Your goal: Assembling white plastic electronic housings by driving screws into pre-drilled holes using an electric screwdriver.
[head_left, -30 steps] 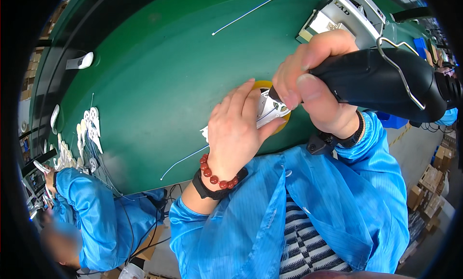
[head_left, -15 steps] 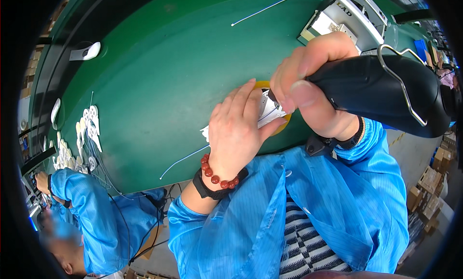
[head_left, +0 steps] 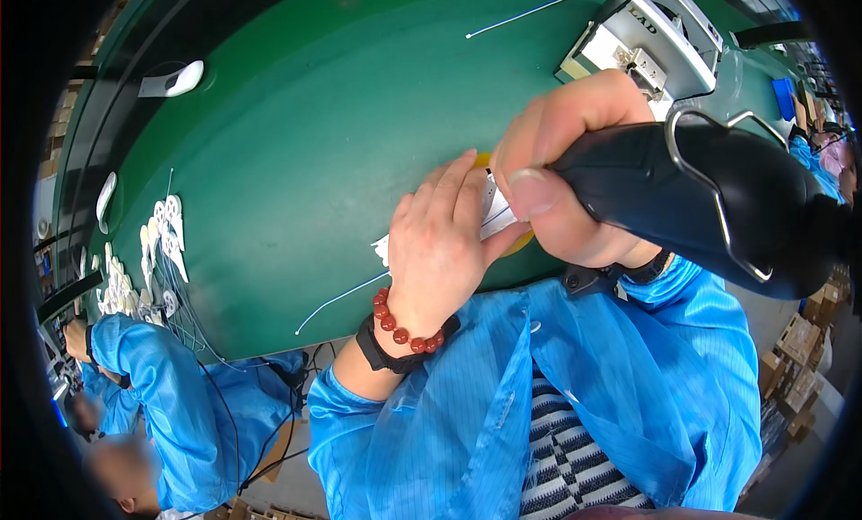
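Note:
My left hand (head_left: 440,228) lies over a white plastic part (head_left: 496,216) and holds it down, fingers on its far side and thumb on its near side. Under the part shows a yellow round piece (head_left: 521,243), mostly covered. A thin pale cable (head_left: 341,298) comes out below my left hand, and a short stretch of blue wire crosses the part. My right hand (head_left: 566,174) is closed around the front of a black electric screwdriver (head_left: 664,179) with a wire hanging loop. Its tip is hidden behind my right fingers, close to the part.
Another thin cable (head_left: 530,13) lies at the back of the green table (head_left: 296,179). A white boxy device (head_left: 655,39) stands at the back right. Several white parts with wires (head_left: 162,242) lie at the left, near a co-worker's blue sleeve (head_left: 171,376).
My right hand and the screwdriver have moved left, the tool's rear end swinging nearer. The right fingers now cover more of the white part. My left hand stays nearly in place.

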Action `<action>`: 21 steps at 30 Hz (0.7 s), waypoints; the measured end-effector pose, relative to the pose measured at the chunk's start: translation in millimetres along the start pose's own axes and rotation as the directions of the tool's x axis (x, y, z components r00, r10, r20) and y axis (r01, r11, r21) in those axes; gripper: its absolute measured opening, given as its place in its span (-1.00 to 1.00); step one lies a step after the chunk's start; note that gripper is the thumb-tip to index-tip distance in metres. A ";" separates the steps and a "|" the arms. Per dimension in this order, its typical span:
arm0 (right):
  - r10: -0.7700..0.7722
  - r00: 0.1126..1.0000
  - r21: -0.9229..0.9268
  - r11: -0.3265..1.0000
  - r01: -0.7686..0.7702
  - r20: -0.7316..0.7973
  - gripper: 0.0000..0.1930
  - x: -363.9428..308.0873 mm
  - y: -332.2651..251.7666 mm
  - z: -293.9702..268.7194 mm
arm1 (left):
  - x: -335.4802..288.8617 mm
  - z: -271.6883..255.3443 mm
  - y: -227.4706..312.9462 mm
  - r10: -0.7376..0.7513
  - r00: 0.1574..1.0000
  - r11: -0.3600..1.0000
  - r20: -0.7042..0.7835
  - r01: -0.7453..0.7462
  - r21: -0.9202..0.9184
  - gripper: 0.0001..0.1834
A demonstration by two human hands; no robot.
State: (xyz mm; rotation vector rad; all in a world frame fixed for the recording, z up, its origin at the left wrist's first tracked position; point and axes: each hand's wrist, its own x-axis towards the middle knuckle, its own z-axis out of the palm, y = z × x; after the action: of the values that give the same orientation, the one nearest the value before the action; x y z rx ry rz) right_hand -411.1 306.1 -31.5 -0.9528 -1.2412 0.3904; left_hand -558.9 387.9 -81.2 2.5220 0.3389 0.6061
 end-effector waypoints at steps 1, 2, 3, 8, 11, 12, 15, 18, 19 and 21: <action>0.015 1.000 0.008 1.000 -0.015 -0.014 -0.76 -0.1 -0.5 0.8 | -0.3 -0.4 0.2 -0.003 1.000 1.000 -0.006 0.003 -0.021 -0.36; 0.031 0.999 0.017 0.999 -0.031 -0.027 -0.77 0.1 0.1 2.0 | -1.4 0.7 -0.6 0.001 1.000 1.000 0.008 -0.001 -0.011 -0.36; 0.062 0.996 0.045 0.997 -0.059 -0.063 -0.78 -0.5 -0.6 4.7 | -3.1 3.3 -2.1 0.006 1.000 1.000 0.022 -0.006 0.000 -0.35; 0.135 0.990 -0.191 0.974 -0.123 0.049 -0.82 18.9 -20.3 6.2 | -6.6 5.1 -1.0 0.001 1.000 0.999 0.024 -0.002 0.037 -0.35; 0.112 0.986 -0.422 0.905 -0.048 0.127 -0.80 19.5 -24.0 4.7 | -7.6 3.6 0.6 -0.002 1.000 0.999 0.027 0.001 0.042 -0.35; 0.099 0.982 -0.474 0.880 -0.012 0.159 -0.79 19.3 -25.3 3.3 | -8.0 2.2 1.1 -0.002 1.000 0.999 0.026 0.001 0.036 -0.36; 0.039 0.991 -0.407 0.913 0.017 0.128 -0.78 14.8 -27.2 -4.4 | -7.0 -0.8 1.4 0.001 0.999 0.999 0.047 -0.002 0.038 -0.37; -0.043 0.996 -0.136 0.990 0.032 -0.080 -0.82 3.3 -35.5 -11.7 | -11.3 -2.6 -0.5 0.022 0.999 0.998 0.024 -0.023 0.054 -0.39; -0.067 0.986 -0.095 0.994 0.053 -0.152 -0.85 0.3 -45.3 -18.3 | -13.0 -3.4 -0.1 0.037 0.999 0.999 -0.017 -0.037 0.036 -0.40; -0.148 0.948 -0.049 0.989 0.140 -0.280 -0.89 6.4 -61.9 -44.3 | -14.0 -8.2 2.8 0.025 0.999 0.999 -0.038 -0.024 0.023 -0.38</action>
State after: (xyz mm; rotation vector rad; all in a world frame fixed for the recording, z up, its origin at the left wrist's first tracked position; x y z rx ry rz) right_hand -382.8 257.6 20.2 -0.9000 -1.0479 0.1152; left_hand -574.8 384.2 -78.3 2.5423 0.3306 0.6642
